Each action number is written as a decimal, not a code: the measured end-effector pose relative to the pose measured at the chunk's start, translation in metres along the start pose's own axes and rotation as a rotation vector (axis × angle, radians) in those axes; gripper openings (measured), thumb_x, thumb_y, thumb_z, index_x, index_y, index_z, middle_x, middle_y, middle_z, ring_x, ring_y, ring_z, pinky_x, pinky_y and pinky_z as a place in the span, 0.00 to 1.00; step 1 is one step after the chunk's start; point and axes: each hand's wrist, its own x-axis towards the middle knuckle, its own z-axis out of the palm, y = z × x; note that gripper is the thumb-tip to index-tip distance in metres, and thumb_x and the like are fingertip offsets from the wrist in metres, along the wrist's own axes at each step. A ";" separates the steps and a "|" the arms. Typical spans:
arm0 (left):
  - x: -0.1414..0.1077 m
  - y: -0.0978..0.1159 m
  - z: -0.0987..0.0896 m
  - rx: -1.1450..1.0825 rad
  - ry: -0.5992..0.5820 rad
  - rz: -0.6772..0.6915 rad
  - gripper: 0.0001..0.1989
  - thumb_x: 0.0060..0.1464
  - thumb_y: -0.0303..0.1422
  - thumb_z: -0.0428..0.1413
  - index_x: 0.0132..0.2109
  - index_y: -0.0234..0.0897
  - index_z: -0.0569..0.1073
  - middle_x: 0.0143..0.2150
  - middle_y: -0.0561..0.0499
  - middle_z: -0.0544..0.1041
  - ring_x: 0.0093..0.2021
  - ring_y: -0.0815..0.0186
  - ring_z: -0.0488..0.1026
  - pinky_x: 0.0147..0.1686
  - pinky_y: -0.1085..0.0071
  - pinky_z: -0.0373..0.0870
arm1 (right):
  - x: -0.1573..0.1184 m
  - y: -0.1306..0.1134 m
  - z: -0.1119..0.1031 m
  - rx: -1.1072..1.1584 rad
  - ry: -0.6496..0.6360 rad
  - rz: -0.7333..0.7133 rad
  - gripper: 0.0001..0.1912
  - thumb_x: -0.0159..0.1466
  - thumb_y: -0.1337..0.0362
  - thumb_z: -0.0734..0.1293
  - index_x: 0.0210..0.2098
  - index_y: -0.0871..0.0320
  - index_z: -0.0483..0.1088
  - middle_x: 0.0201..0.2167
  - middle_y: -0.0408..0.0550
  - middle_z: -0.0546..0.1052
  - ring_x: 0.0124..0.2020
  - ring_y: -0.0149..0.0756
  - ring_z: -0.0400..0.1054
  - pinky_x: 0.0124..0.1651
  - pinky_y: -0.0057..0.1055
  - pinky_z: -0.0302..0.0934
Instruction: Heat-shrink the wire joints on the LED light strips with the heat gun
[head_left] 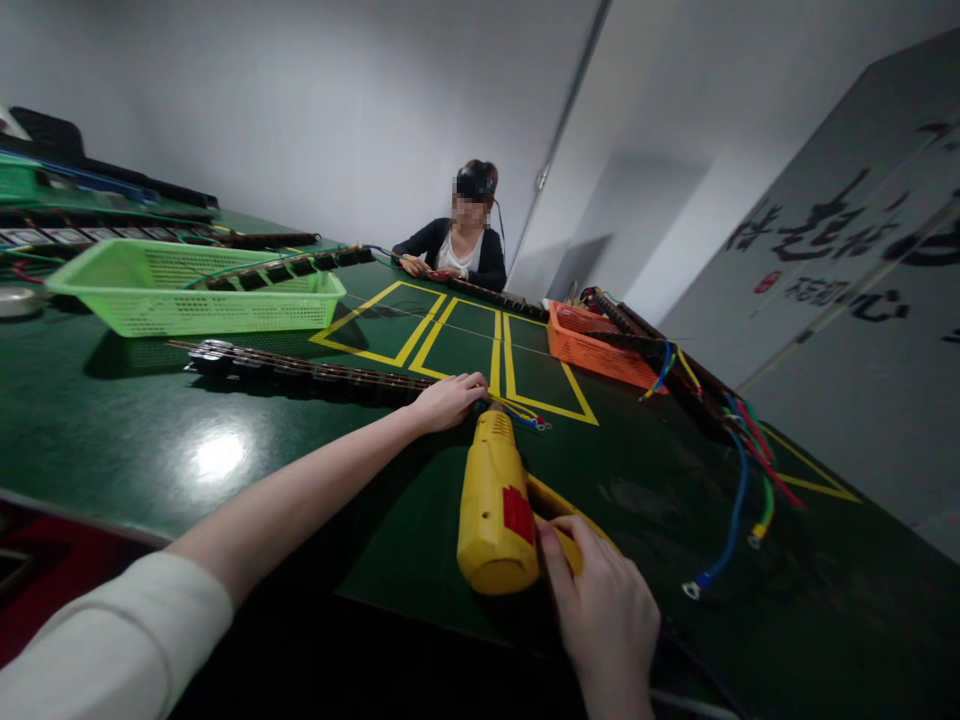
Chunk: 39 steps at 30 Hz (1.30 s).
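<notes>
Gripping the yellow heat gun (493,500) in the right hand (606,592), aiming lengthwise forward at lugged wires (520,408) held by the nearer left hand (450,401).

Yellow is shown on the heat gun (491,475) at lower centre, interrupted by a red label (518,515). The tabletop (112,430) is coloured dark green and marked mid-frame with yellow outlined boxes (496,345). Light green is seen on the left basket (217,318), orange on the right basket (592,350). Blue, red and yellow-green are displayed by cables (739,505) at right.
</notes>
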 end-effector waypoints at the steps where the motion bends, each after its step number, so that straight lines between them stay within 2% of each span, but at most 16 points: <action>1: 0.000 0.000 0.000 -0.004 0.004 -0.002 0.14 0.55 0.24 0.46 0.48 0.35 0.67 0.51 0.46 0.66 0.46 0.63 0.68 0.45 0.67 0.67 | 0.000 0.001 0.000 -0.001 0.005 0.031 0.23 0.66 0.45 0.51 0.31 0.51 0.69 0.26 0.44 0.76 0.28 0.40 0.68 0.28 0.32 0.50; 7: -0.002 -0.001 -0.001 -0.045 0.018 0.003 0.13 0.55 0.23 0.45 0.45 0.36 0.68 0.50 0.47 0.66 0.46 0.64 0.68 0.46 0.69 0.67 | -0.003 0.017 -0.005 0.011 0.013 0.147 0.23 0.65 0.45 0.52 0.26 0.49 0.69 0.26 0.43 0.76 0.29 0.40 0.68 0.25 0.30 0.49; 12: -0.003 -0.001 0.001 -0.054 0.025 0.006 0.13 0.55 0.23 0.45 0.45 0.36 0.68 0.50 0.47 0.66 0.46 0.64 0.68 0.46 0.68 0.68 | -0.007 0.056 -0.006 -0.008 0.015 0.191 0.24 0.62 0.42 0.53 0.28 0.48 0.72 0.27 0.43 0.78 0.28 0.40 0.70 0.25 0.30 0.54; 14: -0.003 -0.002 0.001 -0.058 0.030 0.006 0.13 0.55 0.23 0.45 0.45 0.36 0.68 0.50 0.47 0.66 0.46 0.64 0.68 0.47 0.68 0.68 | -0.012 0.073 -0.004 -0.010 0.110 0.182 0.27 0.61 0.40 0.52 0.30 0.50 0.73 0.29 0.44 0.79 0.29 0.40 0.72 0.26 0.31 0.58; 16: -0.003 -0.002 0.002 -0.062 0.035 0.008 0.13 0.55 0.23 0.45 0.45 0.37 0.68 0.50 0.47 0.66 0.46 0.64 0.68 0.46 0.68 0.68 | -0.017 0.085 -0.003 -0.031 0.258 0.146 0.31 0.62 0.39 0.50 0.31 0.54 0.74 0.30 0.47 0.79 0.30 0.41 0.73 0.29 0.32 0.61; 19: -0.003 -0.002 0.002 -0.068 0.037 0.007 0.13 0.54 0.23 0.46 0.45 0.36 0.68 0.50 0.47 0.66 0.46 0.64 0.69 0.47 0.68 0.68 | -0.022 0.091 -0.002 -0.110 0.388 -0.058 0.33 0.67 0.45 0.48 0.31 0.60 0.74 0.29 0.51 0.79 0.32 0.42 0.73 0.42 0.37 0.61; 21: -0.003 -0.002 0.001 -0.066 0.033 0.004 0.12 0.54 0.23 0.46 0.45 0.36 0.68 0.50 0.47 0.66 0.45 0.64 0.69 0.47 0.68 0.68 | -0.023 0.091 -0.003 -0.164 0.385 -0.202 0.31 0.69 0.51 0.47 0.31 0.61 0.74 0.29 0.51 0.79 0.33 0.42 0.74 0.49 0.41 0.57; 23: -0.003 -0.002 0.001 -0.064 0.031 0.003 0.12 0.55 0.23 0.46 0.45 0.36 0.68 0.51 0.47 0.66 0.45 0.64 0.69 0.47 0.68 0.68 | -0.023 0.091 -0.003 -0.189 0.377 -0.263 0.30 0.70 0.54 0.46 0.31 0.61 0.73 0.29 0.51 0.79 0.33 0.42 0.73 0.48 0.41 0.57; 26: -0.003 -0.002 0.001 -0.069 0.038 0.011 0.12 0.54 0.23 0.46 0.45 0.36 0.68 0.50 0.47 0.66 0.46 0.64 0.68 0.47 0.68 0.68 | -0.023 0.091 -0.004 -0.162 0.347 -0.279 0.27 0.70 0.56 0.48 0.31 0.61 0.72 0.29 0.50 0.79 0.31 0.39 0.72 0.42 0.37 0.59; 30: -0.002 -0.001 0.002 -0.068 0.041 0.022 0.13 0.54 0.23 0.46 0.44 0.36 0.69 0.49 0.47 0.67 0.47 0.64 0.68 0.48 0.68 0.67 | -0.023 0.085 -0.001 -0.129 0.236 -0.281 0.21 0.68 0.54 0.52 0.36 0.59 0.70 0.33 0.48 0.78 0.35 0.40 0.71 0.45 0.39 0.57; 39: -0.002 -0.005 0.004 -0.097 0.036 0.015 0.12 0.55 0.25 0.48 0.45 0.36 0.70 0.49 0.47 0.67 0.44 0.64 0.69 0.46 0.69 0.68 | -0.015 0.021 0.009 0.011 0.195 -0.306 0.24 0.62 0.44 0.59 0.40 0.60 0.66 0.35 0.51 0.75 0.39 0.43 0.68 0.52 0.45 0.52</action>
